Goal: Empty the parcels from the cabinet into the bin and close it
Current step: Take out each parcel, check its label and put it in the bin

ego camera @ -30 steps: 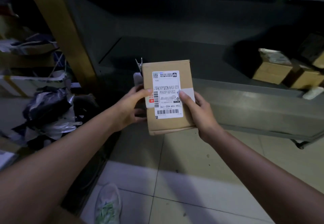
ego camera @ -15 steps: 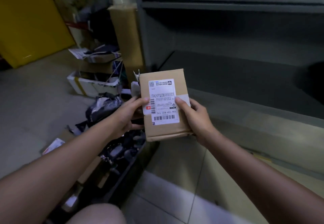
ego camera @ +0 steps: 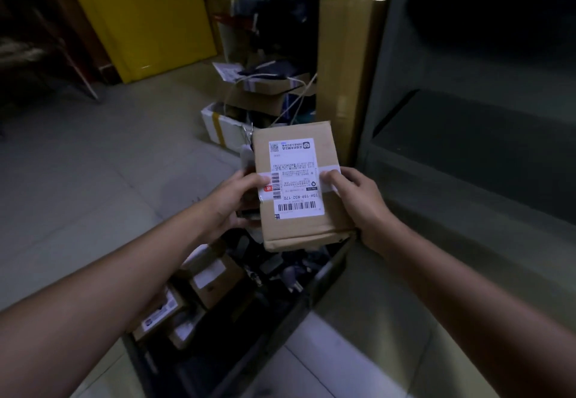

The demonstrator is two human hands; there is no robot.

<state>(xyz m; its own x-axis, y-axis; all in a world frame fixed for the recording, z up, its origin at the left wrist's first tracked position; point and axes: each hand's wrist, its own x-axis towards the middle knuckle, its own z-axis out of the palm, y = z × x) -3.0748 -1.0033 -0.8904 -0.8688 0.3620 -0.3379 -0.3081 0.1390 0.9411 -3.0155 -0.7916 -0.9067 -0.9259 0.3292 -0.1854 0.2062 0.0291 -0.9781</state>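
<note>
A brown cardboard parcel (ego camera: 296, 226) with a white shipping label is held flat between both hands, above the dark bin. My left hand (ego camera: 232, 202) grips its left edge, thumb on the label. My right hand (ego camera: 358, 201) grips its right edge. Below them the dark bin (ego camera: 321, 285) lies open on the floor, holding several cardboard parcels (ego camera: 212, 276) and dark bagged items. The grey metal cabinet (ego camera: 467, 135) stands at the right, and the shelves in view are dark and bare.
A tall cardboard box (ego camera: 346, 64) leans against the cabinet's left side. Behind the bin is a pile of boxes and bags, including a white box (ego camera: 218, 126). A yellow panel (ego camera: 146, 14) stands at the back left. Tiled floor (ego camera: 87, 179) stretches to the left.
The view has swung left, away from the cabinet shelves towards the bin. Both hands have carried the parcel from in front of the shelf to above the bin.
</note>
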